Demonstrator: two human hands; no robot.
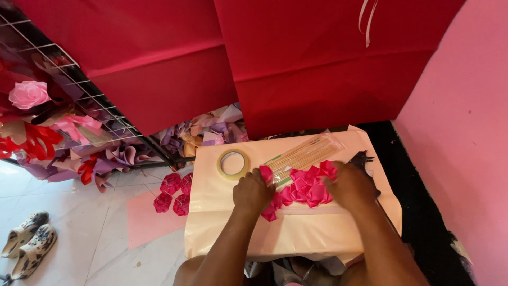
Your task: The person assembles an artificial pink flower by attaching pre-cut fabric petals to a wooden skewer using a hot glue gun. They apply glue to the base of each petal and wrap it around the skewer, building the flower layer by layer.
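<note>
Left hand (253, 191) and right hand (350, 185) are apart, both pressed on a clear bag of pink ribbon roses (304, 186) mid surface (222, 212); grip unclear. Skewer pack (307, 152) just behind toward far edge. Tape roll (233, 164) near far-left corner.

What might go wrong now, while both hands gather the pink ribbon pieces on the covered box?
1. The pink ribbon pieces lie loose under the left hand and right hand; some may slide off the peach-covered surface, near the finished pink flowers on the floor.
2. The packet of wooden sticks lies right behind the pile and could be pushed away.
3. The tape roll sits near the left edge and could perhaps be knocked off.
</note>
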